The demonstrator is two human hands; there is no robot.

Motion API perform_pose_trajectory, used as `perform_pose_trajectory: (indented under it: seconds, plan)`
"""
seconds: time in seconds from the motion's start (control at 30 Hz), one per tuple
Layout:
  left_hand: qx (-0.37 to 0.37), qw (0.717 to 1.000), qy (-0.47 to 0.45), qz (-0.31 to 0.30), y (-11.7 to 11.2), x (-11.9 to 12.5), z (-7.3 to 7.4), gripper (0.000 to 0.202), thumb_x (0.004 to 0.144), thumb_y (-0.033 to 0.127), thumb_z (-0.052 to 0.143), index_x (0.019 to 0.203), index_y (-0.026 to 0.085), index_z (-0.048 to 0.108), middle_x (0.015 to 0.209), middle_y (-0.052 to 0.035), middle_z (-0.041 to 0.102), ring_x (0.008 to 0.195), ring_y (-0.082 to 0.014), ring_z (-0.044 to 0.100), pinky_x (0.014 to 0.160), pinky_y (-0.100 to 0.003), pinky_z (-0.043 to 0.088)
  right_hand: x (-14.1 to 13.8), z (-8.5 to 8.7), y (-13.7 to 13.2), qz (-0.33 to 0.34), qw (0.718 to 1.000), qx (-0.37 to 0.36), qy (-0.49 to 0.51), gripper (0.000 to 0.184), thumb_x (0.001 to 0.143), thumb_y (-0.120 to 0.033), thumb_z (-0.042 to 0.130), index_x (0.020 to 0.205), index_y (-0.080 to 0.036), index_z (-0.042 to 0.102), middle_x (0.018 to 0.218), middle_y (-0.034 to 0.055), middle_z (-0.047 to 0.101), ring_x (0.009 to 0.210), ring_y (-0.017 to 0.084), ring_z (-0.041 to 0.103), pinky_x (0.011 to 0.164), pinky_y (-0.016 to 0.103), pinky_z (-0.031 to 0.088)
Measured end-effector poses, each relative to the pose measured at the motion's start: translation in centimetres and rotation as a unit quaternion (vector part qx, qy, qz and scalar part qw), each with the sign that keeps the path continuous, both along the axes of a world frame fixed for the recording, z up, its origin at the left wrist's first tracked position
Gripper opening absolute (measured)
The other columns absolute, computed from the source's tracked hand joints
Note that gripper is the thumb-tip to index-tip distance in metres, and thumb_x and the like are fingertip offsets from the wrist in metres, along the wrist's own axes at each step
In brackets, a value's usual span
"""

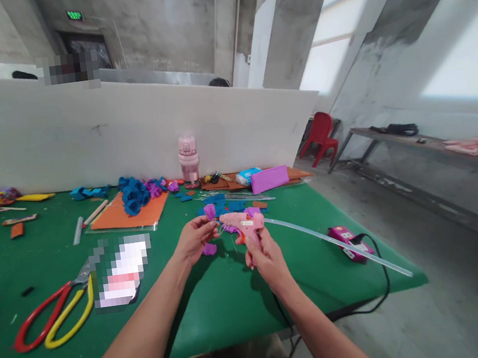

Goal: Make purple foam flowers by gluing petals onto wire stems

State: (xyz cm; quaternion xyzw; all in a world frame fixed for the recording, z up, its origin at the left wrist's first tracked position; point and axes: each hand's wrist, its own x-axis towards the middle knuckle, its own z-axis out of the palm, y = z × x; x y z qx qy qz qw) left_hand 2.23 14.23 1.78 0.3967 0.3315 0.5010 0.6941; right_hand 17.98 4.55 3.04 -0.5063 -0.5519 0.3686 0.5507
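"What were the hands doing?"

"The right hand [264, 253] was wrapped around the grip of a pink glue gun [244, 221]. The left hand [194, 237] had its thumb and fingertips pinched on a small purple flower [210, 211]; I couldn't tell exactly where they gripped it."

"And where was the glue gun?"

"Held above the green table [222, 316], its nozzle just beside the left fingertips. A long clear glue stick [298, 227] ran out of its back, off to the right."

"What lay close by?"

"Purple scraps [209, 249] near the hands, with blue scraps [237, 205] just beyond. To the right sat a purple power socket [345, 242], a black cord [387, 277] plugged into it."

"Farther out?"

"On the left, scissors [65, 313] with one red and one yellow handle lay beside a phone [121, 272], mostly blurred out. Beyond them, blue flowers [133, 194] rested on an orange sheet [112, 218]. A pink bottle [189, 162] stood upright near the white board [126, 123], and a red chair [320, 133] stood past the table's right end."
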Motion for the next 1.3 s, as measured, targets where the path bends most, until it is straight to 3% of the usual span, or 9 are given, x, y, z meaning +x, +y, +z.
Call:
perform_pose_trajectory:
  seconds: [0.23, 1.0, 1.3]
  plan:
    - [-0.003, 1.0, -0.002, 0.003, -0.02, 0.09, 0.15, 0.028, 0.057, 0.023, 0.077, 0.072, 0.012, 0.056, 0.068, -0.0032, 0.066, 0.054, -0.0073, 0.057, 0.057, -0.022, 0.049, 0.58, -0.76, 0.34, -0.056, 0.998, -0.004, -0.014, 0.029, 0.085, -0.038, 0.042, 0.108, -0.02, 0.042, 0.078, -0.0002, 0.061, 0.042, 0.006, 0.047, 0.039, 0.018, 0.039]
    - [-0.003, 1.0, -0.001, 0.002, 0.02, 0.09, 0.09, 0.03, 0.055, 0.024, 0.078, 0.071, 0.013, 0.056, 0.067, -0.002, 0.065, 0.054, -0.0074, 0.057, 0.058, -0.022, 0.048, -0.12, -0.51, 0.05, -0.024, 1.0, -0.002, -0.001, 0.03, 0.086, -0.04, 0.042, 0.11, -0.02, 0.042, 0.091, 0.0037, 0.063, 0.042, 0.005, 0.047, 0.039, 0.018, 0.039]
    - [0.02, 0.999, -0.006, 0.035, -0.03, 0.24, 0.2, 0.032, 0.054, 0.025, 0.078, 0.072, 0.014, 0.052, 0.062, 0.0018, 0.062, 0.053, -0.0082, 0.057, 0.056, -0.023, 0.048, -0.14, -0.34, -0.38, -0.02, 1.0, 0.01, -0.003, 0.03, 0.087, -0.04, 0.041, 0.109, -0.02, 0.042, 0.092, 0.0045, 0.062, 0.043, 0.005, 0.047, 0.041, 0.018, 0.04]
